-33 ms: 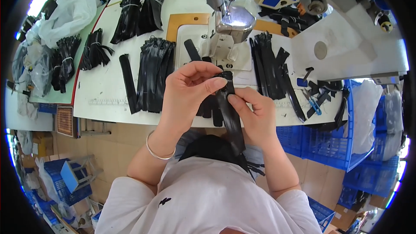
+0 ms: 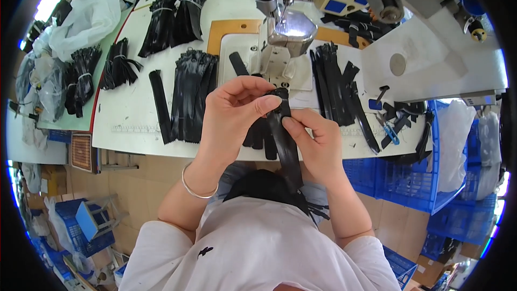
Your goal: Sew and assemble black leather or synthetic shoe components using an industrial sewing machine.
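A black zipper (image 2: 286, 153) hangs between my two hands in front of the sewing machine, its lower end down over my lap. My left hand (image 2: 234, 110) pinches the zipper's upper end between thumb and fingers. Just below and to the right, my right hand (image 2: 319, 143) grips the zipper's edge with thumb and forefinger. Behind the hands, more black strips (image 2: 238, 63) lie by the sewing machine (image 2: 291, 31), partly hidden by my left hand. A row of black zippers (image 2: 194, 97) lies left of the hands, and another pile (image 2: 333, 86) to the right.
Tied black bundles (image 2: 159, 26) lie at the back left. Blue-handled snips (image 2: 390, 132) and black scraps are at the table's right. A blue crate (image 2: 396, 180) stands below that edge, and a blue-topped stool (image 2: 92, 218) on the floor at left.
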A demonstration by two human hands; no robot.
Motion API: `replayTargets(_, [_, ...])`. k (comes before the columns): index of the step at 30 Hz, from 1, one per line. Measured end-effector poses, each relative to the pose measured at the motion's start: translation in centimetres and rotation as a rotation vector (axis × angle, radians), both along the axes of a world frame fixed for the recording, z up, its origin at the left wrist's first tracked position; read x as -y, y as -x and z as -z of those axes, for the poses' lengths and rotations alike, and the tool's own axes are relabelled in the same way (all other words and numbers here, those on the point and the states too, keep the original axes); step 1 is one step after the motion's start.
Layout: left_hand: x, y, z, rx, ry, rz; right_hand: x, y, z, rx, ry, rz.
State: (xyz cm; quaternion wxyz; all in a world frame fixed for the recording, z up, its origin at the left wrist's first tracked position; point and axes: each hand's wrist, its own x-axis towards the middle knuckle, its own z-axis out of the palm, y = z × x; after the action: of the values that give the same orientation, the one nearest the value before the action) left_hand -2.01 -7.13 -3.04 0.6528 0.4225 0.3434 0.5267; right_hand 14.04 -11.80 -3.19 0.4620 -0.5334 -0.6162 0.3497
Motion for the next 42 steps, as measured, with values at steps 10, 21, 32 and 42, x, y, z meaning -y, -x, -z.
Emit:
replayTargets(10, [-5.1,-0.8,-2.8,0.125,0.026,-0.012,-4.5,1.8,-1.9,-0.244,-0.059,0.069])
replayTargets(21, [-7.4,-1.8,-2.9,0.076,0.042,-0.083,-6.9,2.4,-2.0,-0.339,-0.078,0.147])
replayTargets(32, [-7.0,-2.8,-3.0,0.182,0.109,-0.115,-6.9,2.7,-2.3,-0.365,-0.093,0.174])
replayTargets(42, [-6.8,-3.1,-3.4,0.176,0.066,-0.120,-7.0,2.8,-2.5,-0.292,-0.082,0.231])
